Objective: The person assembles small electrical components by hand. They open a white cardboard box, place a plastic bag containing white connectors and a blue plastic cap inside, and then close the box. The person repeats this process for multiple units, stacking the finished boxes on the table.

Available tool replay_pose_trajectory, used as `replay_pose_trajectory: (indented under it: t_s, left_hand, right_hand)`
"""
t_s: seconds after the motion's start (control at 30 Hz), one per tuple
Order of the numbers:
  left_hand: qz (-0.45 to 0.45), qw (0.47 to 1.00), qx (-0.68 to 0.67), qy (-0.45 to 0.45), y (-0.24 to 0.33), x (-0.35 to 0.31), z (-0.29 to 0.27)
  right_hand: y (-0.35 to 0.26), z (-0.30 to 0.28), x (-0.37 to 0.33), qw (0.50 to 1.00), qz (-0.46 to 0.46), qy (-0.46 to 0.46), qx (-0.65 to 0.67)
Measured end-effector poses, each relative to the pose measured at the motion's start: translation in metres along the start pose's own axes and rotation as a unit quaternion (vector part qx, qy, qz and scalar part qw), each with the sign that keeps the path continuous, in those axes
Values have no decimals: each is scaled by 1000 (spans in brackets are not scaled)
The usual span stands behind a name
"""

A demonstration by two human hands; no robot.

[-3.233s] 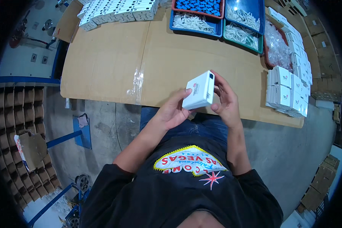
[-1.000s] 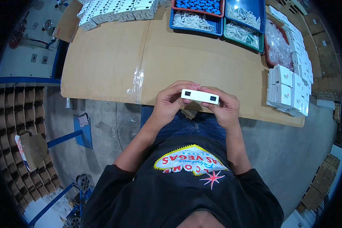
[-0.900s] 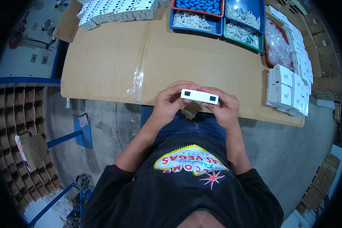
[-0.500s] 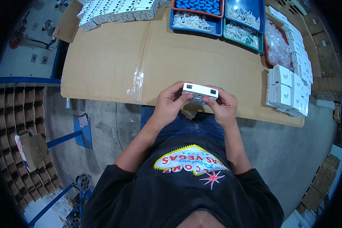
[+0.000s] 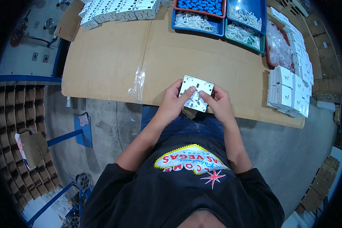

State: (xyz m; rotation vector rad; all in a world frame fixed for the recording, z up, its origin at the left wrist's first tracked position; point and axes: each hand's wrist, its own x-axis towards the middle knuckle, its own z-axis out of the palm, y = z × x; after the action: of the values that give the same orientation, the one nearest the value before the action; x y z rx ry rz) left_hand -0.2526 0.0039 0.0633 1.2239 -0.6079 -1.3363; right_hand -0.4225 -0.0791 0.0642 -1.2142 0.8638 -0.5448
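Observation:
A white square plate (image 5: pixel 198 85) with dark slots and holes on its face is held between both hands, just over the table's near edge. My left hand (image 5: pixel 172 100) grips its left side, thumb pressed on the face and fingers behind. At the right side my right hand (image 5: pixel 220 102) has a matching grip, its thumb also lying on the face near the middle. The plate is tilted so its face is turned up into view. Its underside and most of my fingertips are hidden.
Cardboard covers the table (image 5: pixel 106 64). White slotted pieces (image 5: pixel 119 11) stand in rows at the back left. Beyond my hands sit a red tray (image 5: pixel 220 16) of blue parts and a blue tray (image 5: pixel 178 30) of white parts. White boxes (image 5: pixel 283 91) are stacked at right.
The plate has turned from edge-on to showing its slotted face. Both thumbs have shifted from its near edge onto that face, and the hands still hold it.

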Motion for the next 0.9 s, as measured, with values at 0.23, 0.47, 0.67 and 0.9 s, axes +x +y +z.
replay_pose_trajectory:
  t_s: [0.23, 0.47, 0.67, 0.9]
  left_hand:
    - [-7, 999, -35, -11, -1, 2, -1]
    - [-67, 991, -115, -1, 3, 3, 7]
    - [-87, 971, -222, 22, 2, 1, 18]
    - [-171, 926, -326, -84, -12, 5, -1]
  right_hand:
    - [8, -2, 0, 999, 15, -17, 35]
    - [9, 3, 6, 999, -29, 35, 3]
    - [-5, 13, -7, 987, -142, 47, -63]
    - [-19, 12, -10, 936, -244, 65, -244]
